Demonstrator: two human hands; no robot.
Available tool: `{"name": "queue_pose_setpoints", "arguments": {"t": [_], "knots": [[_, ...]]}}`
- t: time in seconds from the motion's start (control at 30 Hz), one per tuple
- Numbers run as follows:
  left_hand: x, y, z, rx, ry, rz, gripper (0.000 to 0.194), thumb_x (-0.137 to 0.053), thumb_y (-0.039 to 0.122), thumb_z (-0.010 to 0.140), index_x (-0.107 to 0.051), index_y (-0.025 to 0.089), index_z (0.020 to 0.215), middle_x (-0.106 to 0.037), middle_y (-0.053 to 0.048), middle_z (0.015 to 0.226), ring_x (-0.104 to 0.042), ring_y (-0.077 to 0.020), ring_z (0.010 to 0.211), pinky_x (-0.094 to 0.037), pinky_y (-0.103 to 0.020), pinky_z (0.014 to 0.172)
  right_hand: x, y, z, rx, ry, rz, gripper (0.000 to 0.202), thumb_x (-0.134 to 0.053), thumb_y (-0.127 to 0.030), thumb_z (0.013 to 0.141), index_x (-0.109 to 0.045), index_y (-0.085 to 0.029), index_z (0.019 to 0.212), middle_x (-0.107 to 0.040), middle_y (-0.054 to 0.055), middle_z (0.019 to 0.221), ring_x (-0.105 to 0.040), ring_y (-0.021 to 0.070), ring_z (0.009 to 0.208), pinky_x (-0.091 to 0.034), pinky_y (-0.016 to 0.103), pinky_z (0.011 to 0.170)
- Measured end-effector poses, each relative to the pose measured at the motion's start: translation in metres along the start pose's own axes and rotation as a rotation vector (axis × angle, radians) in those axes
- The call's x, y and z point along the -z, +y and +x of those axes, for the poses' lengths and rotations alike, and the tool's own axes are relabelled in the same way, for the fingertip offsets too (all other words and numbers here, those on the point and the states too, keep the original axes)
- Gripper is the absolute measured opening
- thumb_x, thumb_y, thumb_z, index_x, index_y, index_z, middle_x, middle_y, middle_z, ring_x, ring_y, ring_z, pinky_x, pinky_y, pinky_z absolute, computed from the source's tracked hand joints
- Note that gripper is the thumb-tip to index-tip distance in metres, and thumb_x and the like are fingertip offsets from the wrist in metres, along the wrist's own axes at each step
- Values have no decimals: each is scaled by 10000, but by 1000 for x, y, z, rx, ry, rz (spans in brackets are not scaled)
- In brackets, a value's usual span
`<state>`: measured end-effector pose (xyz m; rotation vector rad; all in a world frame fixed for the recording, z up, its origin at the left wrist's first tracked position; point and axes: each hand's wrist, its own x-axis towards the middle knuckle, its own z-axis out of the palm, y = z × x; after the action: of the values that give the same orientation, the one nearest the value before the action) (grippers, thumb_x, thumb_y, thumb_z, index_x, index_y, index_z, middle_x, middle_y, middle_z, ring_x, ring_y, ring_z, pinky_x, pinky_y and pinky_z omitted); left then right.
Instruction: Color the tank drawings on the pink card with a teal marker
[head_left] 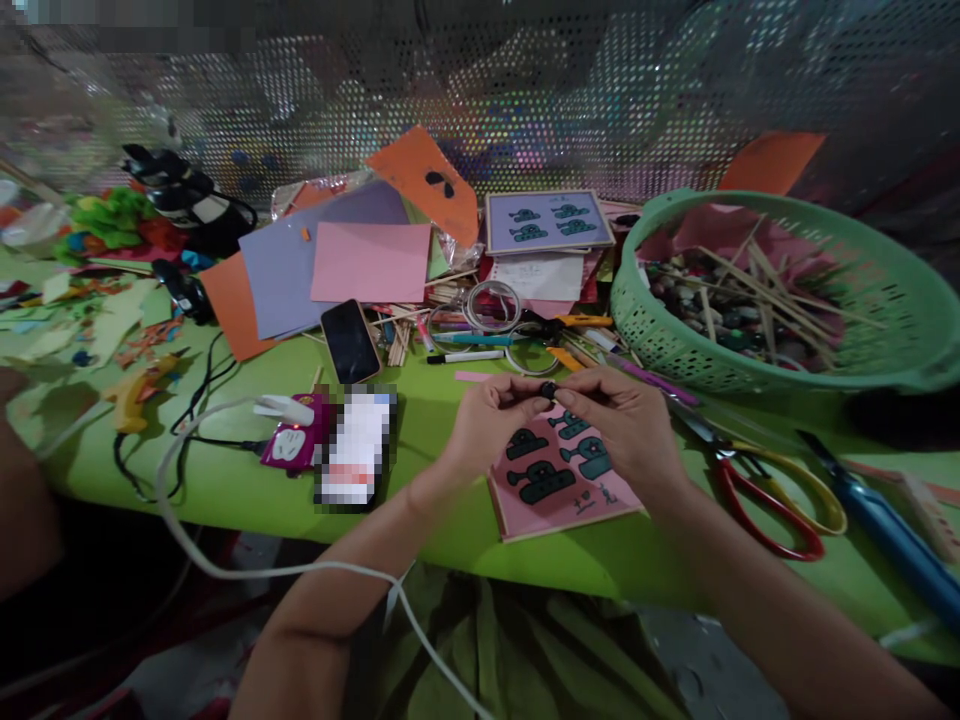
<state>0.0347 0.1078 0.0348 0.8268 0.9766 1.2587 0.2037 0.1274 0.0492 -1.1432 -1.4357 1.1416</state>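
Observation:
Between the fingertips of my left hand (491, 420) and my right hand (626, 420) is a small dark round piece (548, 391); its exact kind I cannot make out. Both hands pinch it, raised over a pink card (517, 515). That card has a pale stick-like border, several dark green tank shapes (547, 482) and handwritten marks at its lower right. My forearms and fingers hide parts of its top and right side. Scissors (772, 500) with red and yellow handles lie to the right of my right hand.
A green basket (750, 375) of stones and sticks stands at the right. Behind are a framed purple card (550, 222) and pink paper (371, 262). Two phones, a magenta power bank (292, 435) and a yellow glue gun (139, 392) lie left. A white cable (300, 570) crosses my left forearm.

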Motion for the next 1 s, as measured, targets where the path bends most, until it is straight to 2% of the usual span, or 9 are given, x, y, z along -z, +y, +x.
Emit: {"name": "queue_pose_setpoints", "arguments": {"t": [0.33,0.6,1.0], "knots": [[0,0,0,-4,-4,9,353,-965,369,632,-775,179,862,-786,-33,856,-728,-157,816,-585,-334,865,0,2,0,-24,-15,22,158,-874,-381,777,-803,-245,814,-737,23,804,-675,201,748,-538,343,679],[1,1,0,-14,-10,-1,379,-971,376,619,-768,168,862,-785,-22,838,-719,-134,775,-581,-288,816,2,3,0,-28,-8,30,79,-851,-302,785,-804,-239,790,-746,14,818,-680,189,787,-533,331,730],[1,-1,1,-31,-28,-21,332,-952,314,646,-768,171,883,-788,-30,873,-729,-142,819,-583,-304,860,1,7,2,-81,-13,124,131,-896,-353,756,-812,-259,791,-736,9,805,-662,190,781,-516,339,728]]}}
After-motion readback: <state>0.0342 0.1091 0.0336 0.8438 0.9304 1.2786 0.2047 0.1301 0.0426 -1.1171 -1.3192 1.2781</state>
